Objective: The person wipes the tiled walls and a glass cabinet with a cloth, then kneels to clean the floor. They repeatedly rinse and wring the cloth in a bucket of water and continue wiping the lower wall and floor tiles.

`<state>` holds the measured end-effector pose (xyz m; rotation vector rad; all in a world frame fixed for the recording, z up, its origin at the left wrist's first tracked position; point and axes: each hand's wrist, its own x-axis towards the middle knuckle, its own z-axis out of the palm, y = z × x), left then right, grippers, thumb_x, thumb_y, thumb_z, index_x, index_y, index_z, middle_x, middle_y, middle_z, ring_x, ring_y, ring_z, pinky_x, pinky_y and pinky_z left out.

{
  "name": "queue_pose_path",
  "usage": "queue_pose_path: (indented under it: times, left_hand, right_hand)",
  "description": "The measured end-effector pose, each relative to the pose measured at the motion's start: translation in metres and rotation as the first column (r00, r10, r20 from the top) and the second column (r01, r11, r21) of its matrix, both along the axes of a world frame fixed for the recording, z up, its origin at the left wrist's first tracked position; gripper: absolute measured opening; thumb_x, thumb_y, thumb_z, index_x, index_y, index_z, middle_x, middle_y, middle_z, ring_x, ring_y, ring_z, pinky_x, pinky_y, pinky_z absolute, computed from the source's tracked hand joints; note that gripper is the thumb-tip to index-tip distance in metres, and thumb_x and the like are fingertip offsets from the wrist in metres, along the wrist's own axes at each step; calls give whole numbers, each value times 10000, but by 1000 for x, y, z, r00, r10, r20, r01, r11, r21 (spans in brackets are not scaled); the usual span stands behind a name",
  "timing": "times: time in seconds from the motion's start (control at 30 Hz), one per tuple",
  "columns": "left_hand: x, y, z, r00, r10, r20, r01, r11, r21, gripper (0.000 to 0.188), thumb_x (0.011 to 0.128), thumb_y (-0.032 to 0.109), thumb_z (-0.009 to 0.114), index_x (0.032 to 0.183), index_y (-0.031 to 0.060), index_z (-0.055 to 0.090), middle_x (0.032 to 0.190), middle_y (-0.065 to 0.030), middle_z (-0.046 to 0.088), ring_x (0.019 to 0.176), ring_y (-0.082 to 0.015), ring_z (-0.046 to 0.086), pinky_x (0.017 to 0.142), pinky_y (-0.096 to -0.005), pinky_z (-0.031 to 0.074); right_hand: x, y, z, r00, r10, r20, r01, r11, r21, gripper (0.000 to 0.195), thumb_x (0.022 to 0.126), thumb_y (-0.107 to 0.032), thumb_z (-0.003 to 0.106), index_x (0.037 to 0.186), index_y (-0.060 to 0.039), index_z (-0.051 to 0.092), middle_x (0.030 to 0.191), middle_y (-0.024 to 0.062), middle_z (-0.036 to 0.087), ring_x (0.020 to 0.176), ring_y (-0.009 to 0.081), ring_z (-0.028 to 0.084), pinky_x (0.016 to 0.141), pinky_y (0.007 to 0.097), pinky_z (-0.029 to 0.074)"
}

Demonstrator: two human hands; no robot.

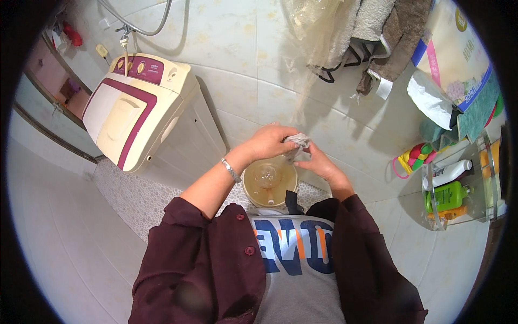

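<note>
A crumpled greyish wet cloth (298, 140) is bunched between my two hands, above the back rim of a round bucket (246, 189). My left hand (272, 141) grips it from the left, with a silver bracelet (231, 170) on the wrist. On the right, my right hand (319, 161) pinches its other side with thumb and fingers. Yellowish water (259, 190) fills part of the bucket, and a round clear shape shows in it, with a small white-tipped thing near the front. The lower end of the cloth is blurred.
A cream and maroon washing machine (133, 117) stands at the left under a tap (126, 29). Towels (398, 40) and a tissue pack (457, 52) hang at the upper right. Below them, a corner shelf (433, 194) holds a green bottle (447, 197) and a white bottle (448, 172).
</note>
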<state>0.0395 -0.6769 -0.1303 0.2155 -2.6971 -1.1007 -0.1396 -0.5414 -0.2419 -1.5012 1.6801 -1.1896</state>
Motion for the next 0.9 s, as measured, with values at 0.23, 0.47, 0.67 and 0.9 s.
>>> queue_pose_path:
  times: [0.23, 0.47, 0.67, 0.9]
  left_hand:
    - [13, -22, -28, 983, 26, -180, -21, 999, 33, 257, 851, 167, 618, 1076, 47, 586, 989, -116, 606, 903, -250, 524, 899, -350, 390]
    - [51, -46, -70, 930, 365, -36, -331, 878, 345, 223, 862, 180, 609, 1041, 55, 561, 926, -56, 588, 825, -168, 531, 732, -306, 443]
    - [51, -31, -98, 952, 307, 9, -221, 664, 714, 306, 881, 185, 605, 1148, 64, 519, 1001, -28, 576, 944, -122, 527, 862, -292, 437]
    - [43, -11, -113, 983, 164, -82, 41, 242, 969, 567, 912, 440, 509, 1334, 71, 424, 1244, -125, 549, 1127, -239, 533, 983, -362, 408]
  right_hand:
    - [44, -20, 26, 873, 59, 483, -138, 982, 130, 449, 827, -133, 652, 1233, -12, 504, 1091, 44, 589, 1008, 120, 527, 883, 287, 434]
    - [51, -19, 66, 967, -99, 234, 68, 988, 136, 298, 858, -139, 626, 1126, -30, 551, 961, -11, 597, 804, 63, 531, 655, 209, 430]
    - [80, -30, 121, 795, -128, 594, 90, 992, 93, 277, 832, -12, 588, 1093, 21, 503, 992, 98, 595, 914, 160, 582, 809, 306, 485]
    - [81, -37, 154, 435, 65, 898, 75, 991, -108, 303, 856, 13, 511, 1152, 14, 447, 1059, 147, 576, 981, 256, 593, 862, 392, 498]
